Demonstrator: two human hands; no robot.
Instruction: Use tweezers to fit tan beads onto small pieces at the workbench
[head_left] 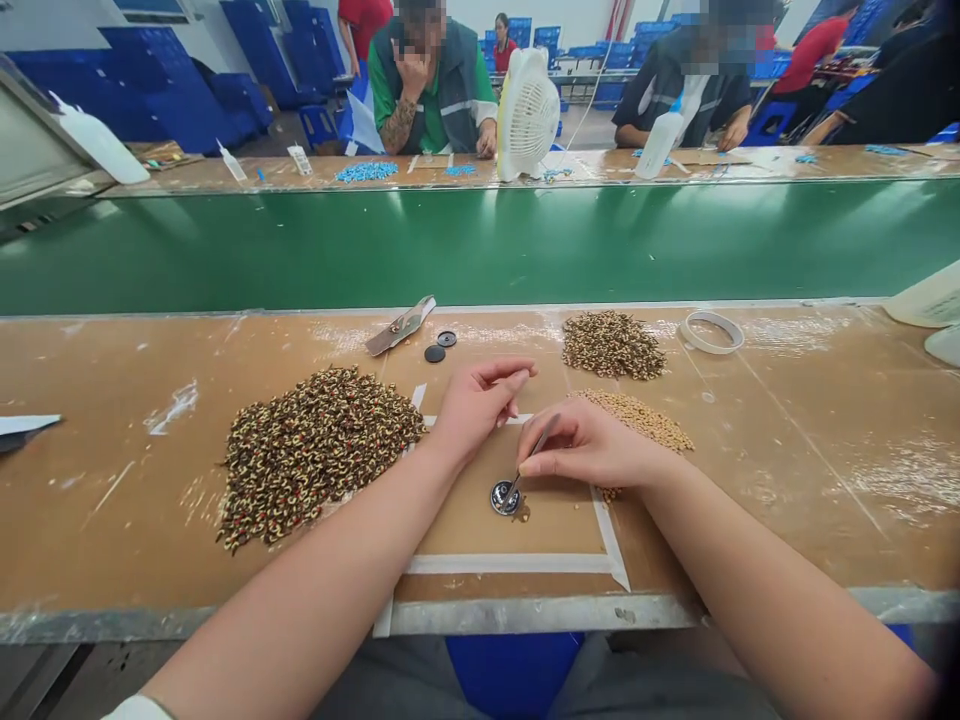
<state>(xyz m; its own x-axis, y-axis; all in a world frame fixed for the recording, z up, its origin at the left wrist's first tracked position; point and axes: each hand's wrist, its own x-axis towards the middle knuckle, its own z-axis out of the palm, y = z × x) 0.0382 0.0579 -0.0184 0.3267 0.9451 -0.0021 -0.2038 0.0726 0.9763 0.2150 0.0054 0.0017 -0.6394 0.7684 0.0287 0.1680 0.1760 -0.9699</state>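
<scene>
In my right hand (600, 445) is a pair of metal tweezers (551, 428), pinched between thumb and fingers. Their tips point down into a small, shiny round dish (504, 498) lying on the board. My left hand (480, 400) hovers just beyond the dish, thumb and forefinger closed together; whatever they hold is too small to make out. Left of it spreads a big pile of small dark-and-cream parts (315, 455). Tan bead-like parts (645, 418) lie partly behind my right hand, with a smaller pile of brownish parts (613, 345) farther back.
White tape strips (517, 564) frame the work spot. Beyond are two black round caps (435, 354), a flat brown-and-grey piece (401, 326) and a tape roll (711, 332). A green belt (450, 245) separates me from co-workers, a fan (529, 115) and a white bottle (658, 145).
</scene>
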